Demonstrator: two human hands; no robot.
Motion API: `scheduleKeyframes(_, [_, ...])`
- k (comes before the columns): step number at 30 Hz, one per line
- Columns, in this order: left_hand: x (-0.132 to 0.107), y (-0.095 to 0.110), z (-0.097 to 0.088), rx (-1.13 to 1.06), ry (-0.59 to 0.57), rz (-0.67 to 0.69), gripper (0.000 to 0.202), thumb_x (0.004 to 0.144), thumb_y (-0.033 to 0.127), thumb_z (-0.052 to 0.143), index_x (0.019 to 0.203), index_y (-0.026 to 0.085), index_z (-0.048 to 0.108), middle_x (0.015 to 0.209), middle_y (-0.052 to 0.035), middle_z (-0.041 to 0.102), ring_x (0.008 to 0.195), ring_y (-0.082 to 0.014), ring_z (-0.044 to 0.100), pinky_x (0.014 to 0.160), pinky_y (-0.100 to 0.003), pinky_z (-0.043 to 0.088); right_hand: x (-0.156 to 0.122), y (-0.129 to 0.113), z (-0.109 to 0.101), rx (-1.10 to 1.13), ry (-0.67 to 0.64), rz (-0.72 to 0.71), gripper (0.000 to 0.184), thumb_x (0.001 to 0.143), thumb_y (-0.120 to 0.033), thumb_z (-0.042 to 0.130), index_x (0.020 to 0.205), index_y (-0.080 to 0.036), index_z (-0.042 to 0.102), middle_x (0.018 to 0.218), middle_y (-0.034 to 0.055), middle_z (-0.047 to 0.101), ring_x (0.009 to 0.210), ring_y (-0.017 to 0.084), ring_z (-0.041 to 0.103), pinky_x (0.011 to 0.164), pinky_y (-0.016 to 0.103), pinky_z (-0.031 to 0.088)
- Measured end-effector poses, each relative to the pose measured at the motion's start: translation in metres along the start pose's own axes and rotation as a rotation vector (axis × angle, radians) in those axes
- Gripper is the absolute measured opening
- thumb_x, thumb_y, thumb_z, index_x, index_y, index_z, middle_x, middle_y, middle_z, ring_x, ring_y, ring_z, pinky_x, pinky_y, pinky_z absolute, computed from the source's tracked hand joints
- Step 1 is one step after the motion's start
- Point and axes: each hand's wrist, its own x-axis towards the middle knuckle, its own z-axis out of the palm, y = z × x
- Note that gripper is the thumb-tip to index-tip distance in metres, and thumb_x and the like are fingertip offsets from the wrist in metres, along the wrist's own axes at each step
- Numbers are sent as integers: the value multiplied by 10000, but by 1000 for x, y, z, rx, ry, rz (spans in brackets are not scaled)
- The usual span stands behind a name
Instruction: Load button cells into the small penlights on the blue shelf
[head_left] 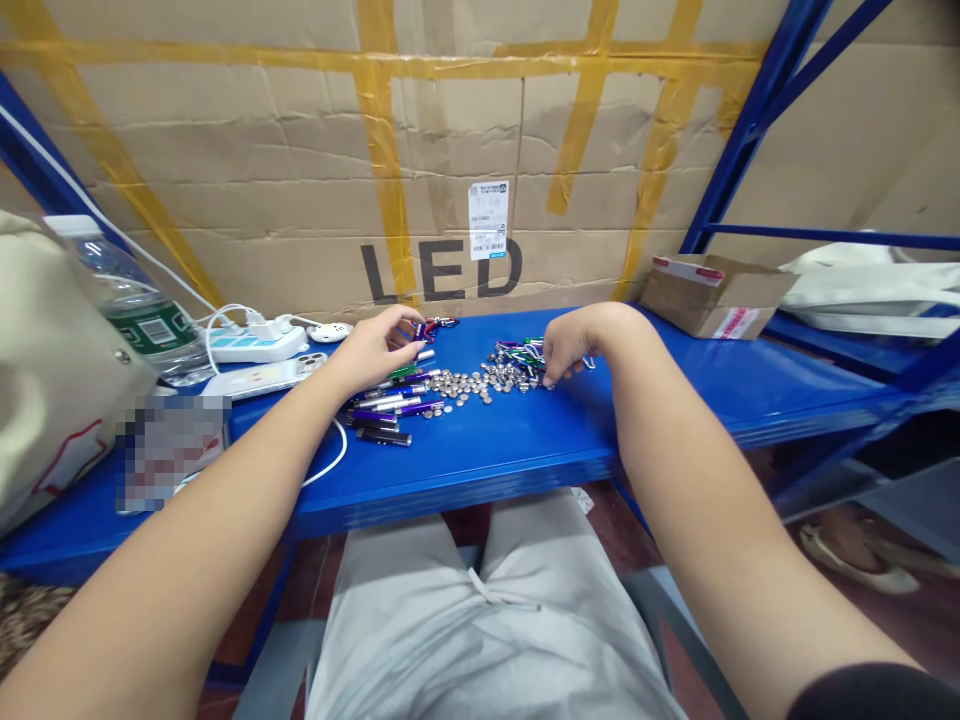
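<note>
My left hand (379, 350) sits just left of top centre with its fingers (405, 320) loosely curled, and my right hand (566, 345) arches over right of centre, its fingertips (548, 380) pointing down. My bare left forearm (225, 480) and right forearm (675, 470) angle inward from the bottom corners.

We can't read the pixel-blurred pale rectangular object (172, 452) at all. The person's left hand (379, 350) and right hand (562, 350) hide whatever lies under them, so any grip is unclear. The tiny silver metal discs (457, 385) are too small to identify. The left edge cuts off the beige cloth bag (52, 370).
</note>
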Motion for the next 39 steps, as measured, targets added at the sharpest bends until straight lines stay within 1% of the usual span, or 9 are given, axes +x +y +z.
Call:
scheduleKeyframes(6, [2,1,6,-96,-21,-1,403,774,365,639,1134,204,555,1026,-60,663,908,-186,631,826,-339,525,2,2,0,237,277,-295,294,697,-495,678,739,-204,691,609,-14,582,545,113,498,505,257,374])
scheduleKeyframes(10, [2,10,12,-133,-113,25,327,772,376,636,1039,187,628,965,-55,693,874,-186,642,826,-345,527,6,-25,5,506,497,-521,282,792,-467,611,835,-190,643,681,-2,607,578,101,515,534,245,405])
scheduleKeyframes(13, [1,17,15,-155,-114,37,325,777,373,624,1036,179,655,953,-55,706,865,-193,650,824,-344,522,15,-46,12,643,542,-615,222,824,-399,598,857,-179,610,713,5,603,603,103,538,530,236,431])
scheduleKeyframes(19, [0,14,15,-152,-121,34,375,795,393,597,1098,182,665,957,-62,706,807,-198,647,735,-323,516,32,-57,20,641,594,-685,162,844,-337,582,836,-176,594,702,0,592,605,110,557,531,240,430])
scheduleKeyframes(24, [2,13,12,-69,-35,54,345,829,420,562,1052,198,704,997,-57,692,892,-202,625,814,-310,480,35,-58,21,564,660,-675,120,824,-278,605,785,-165,595,646,-17,581,589,108,556,576,252,429])
scheduleKeyframes(29, [0,15,10,18,42,139,311,853,397,554,1053,212,704,959,-54,677,898,-198,609,845,-318,467,35,-65,24,768,578,-654,140,843,-283,609,765,-174,568,606,-7,590,569,117,566,552,260,461])
scheduleKeyframes(35, [-1,18,13,60,63,277,278,866,357,539,1041,215,702,978,-72,667,939,-202,607,876,-337,466,36,-67,25,1221,115,-558,202,898,-232,549,706,-181,513,606,-15,543,542,79,508,556,221,486])
scheduleKeyframes(37, [0,18,14,32,63,217,284,855,372,556,1035,210,704,958,-65,675,922,-201,614,874,-337,471,38,-69,26,1175,165,-567,230,926,-272,504,712,-189,488,595,-23,520,521,85,497,540,234,476])
scheduleKeyframes(39, [1,17,16,-63,55,100,304,841,400,575,1029,201,705,960,-59,687,888,-201,630,862,-341,485,39,-72,27,1035,352,-599,253,943,-323,462,721,-203,446,595,-28,514,504,96,491,511,249,446])
